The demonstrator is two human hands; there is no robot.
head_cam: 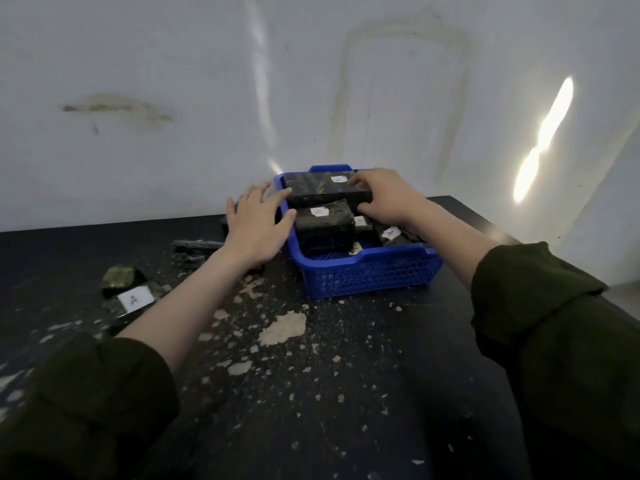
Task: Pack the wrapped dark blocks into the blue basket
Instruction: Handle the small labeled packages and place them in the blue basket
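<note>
Our dark green sleeves (pixel 79 403) fill the near corners, pushed back from the bare forearms that reach out over the counter (pixel 398 375).

At the far end of that reach, the fingers (pixel 362 181) of our right hand (pixel 388 199) curl over the upper face of the top block (pixel 325 190) while the thumb tucks against its near side, so this hand grips the block's right end. The left hand (pixel 254 226) lies spread and relaxed, fingers straight. Its forefinger touches the block's left end, and the thumb reaches over the left rim of the blue basket (pixel 367 275).

That top block, dark, wrapped and bearing a small white label, lies across the far part of the basket, above the others. Just nearer sits a second wrapped block (pixel 323 226), also labelled. To its right, lower in the basket, we see another labelled block (pixel 391 233) marked A, partly hidden by our right wrist. The basket stands on the counter towards its far edge.

Left of the basket, dark scraps (pixel 197 245) lie beside our left wrist. Further left and nearer, one more wrapped block (pixel 133 299) with an A label rests on the counter, touching a greenish lump (pixel 119 276). Pale flakes (pixel 284 327) litter the dark surface between our arms. Beyond it all rises a stained white wall (pixel 173 81), with a bright streak of light (pixel 543 140) on the right.
</note>
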